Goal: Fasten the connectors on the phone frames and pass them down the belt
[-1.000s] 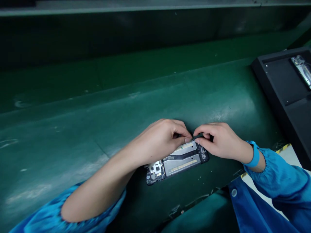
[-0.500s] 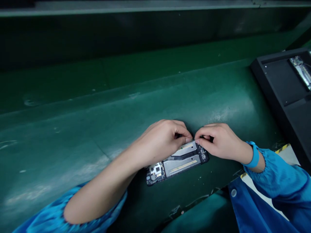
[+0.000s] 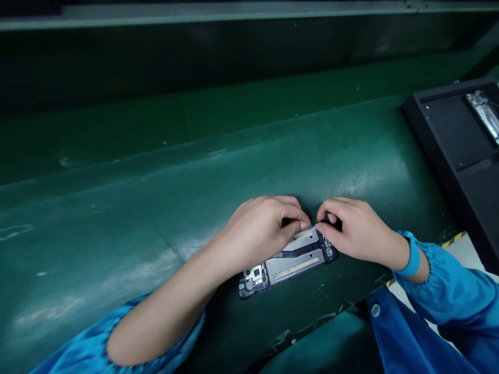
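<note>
An opened smartphone (image 3: 300,259) lies aslant on the green mat, its silver battery bay, dark ribbon cable and circuit boards exposed. My left hand (image 3: 268,223) reaches over its far long edge and covers part of the board end. Thumb and index finger are pinched together at that edge; what lies between them is hidden. At the phone's far right corner is my right hand (image 3: 351,226), thumb by the edge and index finger curled above it. Something small and dark shows by those fingertips, too small to name.
A black tray (image 3: 432,150) stands at the right, with another opened phone (image 3: 483,117) in it. The green mat (image 3: 117,218) rises into a ledge at the back. A white sheet with yellow-black striped edging (image 3: 454,240) lies under my right sleeve.
The phone and both hands sit slightly further right in view, which has itself shifted a little. My right index finger has lifted a bit from the thumb. My left pinch stays at the edge.
</note>
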The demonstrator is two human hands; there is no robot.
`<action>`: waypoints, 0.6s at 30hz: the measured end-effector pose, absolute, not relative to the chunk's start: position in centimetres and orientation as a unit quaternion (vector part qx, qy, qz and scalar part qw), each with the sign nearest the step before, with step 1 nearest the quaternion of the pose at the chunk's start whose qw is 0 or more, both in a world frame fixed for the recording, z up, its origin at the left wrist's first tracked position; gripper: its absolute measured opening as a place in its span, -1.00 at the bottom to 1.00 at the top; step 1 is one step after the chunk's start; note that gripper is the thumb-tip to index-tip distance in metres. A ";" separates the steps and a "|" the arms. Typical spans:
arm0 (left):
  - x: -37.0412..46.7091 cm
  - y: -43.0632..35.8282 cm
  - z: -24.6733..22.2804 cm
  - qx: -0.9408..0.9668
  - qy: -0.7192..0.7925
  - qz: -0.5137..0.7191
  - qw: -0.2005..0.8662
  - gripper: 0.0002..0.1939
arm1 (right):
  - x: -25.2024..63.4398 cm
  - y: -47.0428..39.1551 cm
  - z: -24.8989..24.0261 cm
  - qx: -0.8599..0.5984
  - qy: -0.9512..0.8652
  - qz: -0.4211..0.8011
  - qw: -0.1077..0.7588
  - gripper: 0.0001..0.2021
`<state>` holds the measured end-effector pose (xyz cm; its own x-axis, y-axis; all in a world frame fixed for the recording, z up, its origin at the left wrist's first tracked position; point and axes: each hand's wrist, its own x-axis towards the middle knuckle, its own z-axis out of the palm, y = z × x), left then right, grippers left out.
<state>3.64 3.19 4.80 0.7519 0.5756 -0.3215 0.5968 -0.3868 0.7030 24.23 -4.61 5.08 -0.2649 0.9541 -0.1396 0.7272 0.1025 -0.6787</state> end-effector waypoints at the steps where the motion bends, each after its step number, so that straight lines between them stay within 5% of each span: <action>1: 3.6 3.0 4.8 0.836 0.352 -0.010 0.422 -0.74 | 24.1 -4.8 5.1 -0.593 -0.718 0.327 0.164 -0.96; 18: 4.6 1.4 4.7 0.865 0.360 0.011 0.350 -0.70 | 24.7 -5.6 5.4 -0.616 -0.685 0.361 0.142 -0.92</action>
